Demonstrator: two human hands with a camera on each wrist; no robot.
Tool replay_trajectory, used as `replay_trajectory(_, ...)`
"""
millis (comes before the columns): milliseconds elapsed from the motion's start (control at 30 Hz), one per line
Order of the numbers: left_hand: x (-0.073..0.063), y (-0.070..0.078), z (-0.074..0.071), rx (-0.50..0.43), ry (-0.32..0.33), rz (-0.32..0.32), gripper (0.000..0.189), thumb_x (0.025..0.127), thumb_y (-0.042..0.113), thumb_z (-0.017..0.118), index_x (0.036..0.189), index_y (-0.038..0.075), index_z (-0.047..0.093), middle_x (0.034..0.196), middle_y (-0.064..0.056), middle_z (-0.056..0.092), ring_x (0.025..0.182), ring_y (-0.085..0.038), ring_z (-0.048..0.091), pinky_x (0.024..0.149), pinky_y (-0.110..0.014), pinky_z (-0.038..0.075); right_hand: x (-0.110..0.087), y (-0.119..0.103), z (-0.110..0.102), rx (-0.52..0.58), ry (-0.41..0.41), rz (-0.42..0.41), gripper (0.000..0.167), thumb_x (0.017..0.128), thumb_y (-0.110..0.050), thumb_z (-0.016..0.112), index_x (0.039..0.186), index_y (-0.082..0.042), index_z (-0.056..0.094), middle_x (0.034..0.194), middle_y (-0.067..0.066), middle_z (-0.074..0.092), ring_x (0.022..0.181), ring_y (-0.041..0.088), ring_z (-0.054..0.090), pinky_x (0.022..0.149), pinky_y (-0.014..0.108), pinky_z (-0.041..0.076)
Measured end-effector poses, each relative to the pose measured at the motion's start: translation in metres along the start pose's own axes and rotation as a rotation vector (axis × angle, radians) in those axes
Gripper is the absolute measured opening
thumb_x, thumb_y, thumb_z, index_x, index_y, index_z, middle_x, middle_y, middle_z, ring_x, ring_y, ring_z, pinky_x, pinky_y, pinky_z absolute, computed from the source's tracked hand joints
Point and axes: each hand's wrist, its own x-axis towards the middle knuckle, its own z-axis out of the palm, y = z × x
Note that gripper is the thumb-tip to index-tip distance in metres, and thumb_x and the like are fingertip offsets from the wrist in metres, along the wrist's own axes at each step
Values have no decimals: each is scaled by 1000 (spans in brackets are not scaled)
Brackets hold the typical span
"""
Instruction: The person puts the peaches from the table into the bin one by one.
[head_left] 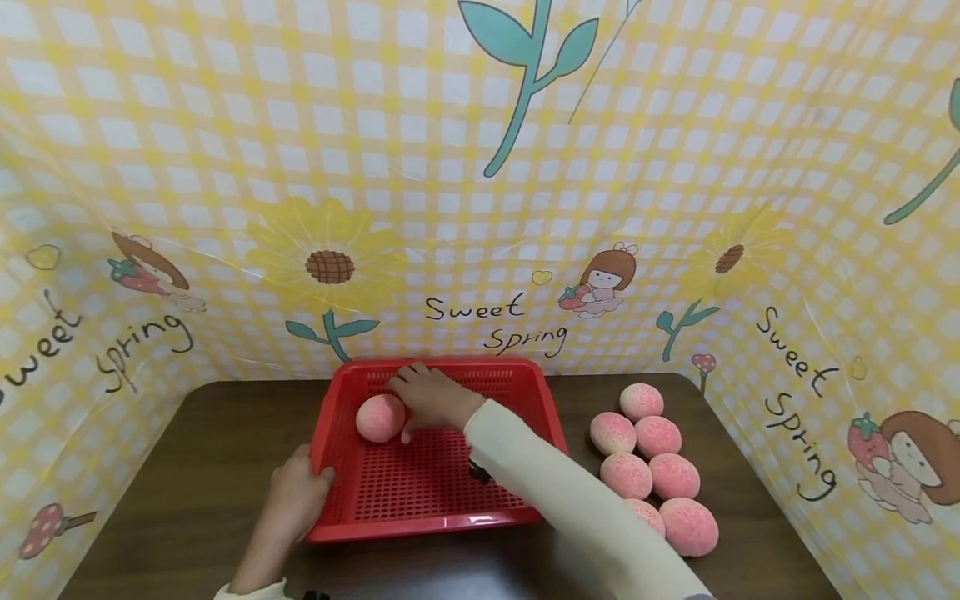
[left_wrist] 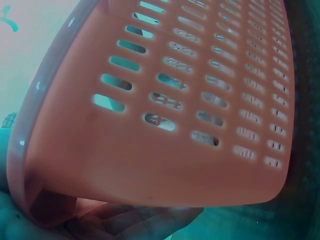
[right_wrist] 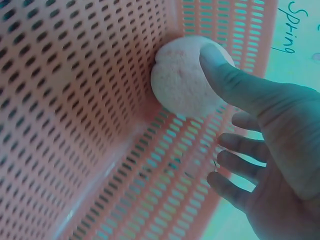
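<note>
A pink peach (head_left: 380, 418) sits inside the red basket (head_left: 423, 524), toward its far left corner. The right hand (head_left: 431, 397) is just right of it, fingers spread wide and the thumb laid over the peach in the right wrist view; whether the thumb presses on it, I cannot tell. At the basket's left side, toward the near corner, the left hand (head_left: 298, 492) grips the rim, thumb over the edge and fingers beneath. The basket rests on a dark wooden table (head_left: 210, 467). Right of it lies a cluster of seven more peaches (head_left: 674, 476), one partly hidden by the right sleeve (head_left: 570, 500). A yellow-checked cloth (head_left: 465, 225) printed with sunflowers stands along the far, left and right sides.
</note>
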Motion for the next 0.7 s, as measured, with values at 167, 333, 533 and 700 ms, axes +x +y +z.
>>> replay_trajectory(167,0,-1,-2,-10,-26,-22,44,97,6,53,133,-19,45,105,-33,68,86,-33,70,68,-42,57,-18,18,-5,58,-28,25,82,85,-46,81,152,-17,46,153,2,47,143,20,39,119,40,37)
replay_trajectory(333,1,-1,-3,-1,-28,-25,44,98,6,53,133,-20,45,106,-33,68,87,-34,70,68,-43,57,-35,37,-8,61,-18,15,78,89,-51,75,152,-15,46,152,3,46,143,20,38,118,37,37)
replay_trajectory(533,1,1,-3,0,-24,-17,44,98,7,53,133,-20,45,106,-34,68,88,-35,70,69,-43,56,-55,52,-15,74,46,39,66,95,-47,69,148,-14,50,149,3,47,139,19,45,113,35,42)
replay_trajectory(700,2,1,-2,-1,-32,-24,45,98,7,53,134,-20,44,108,-35,67,91,-37,70,71,-44,57,-73,69,-19,135,57,80,61,96,-43,70,147,-17,50,145,4,48,130,19,50,105,37,48)
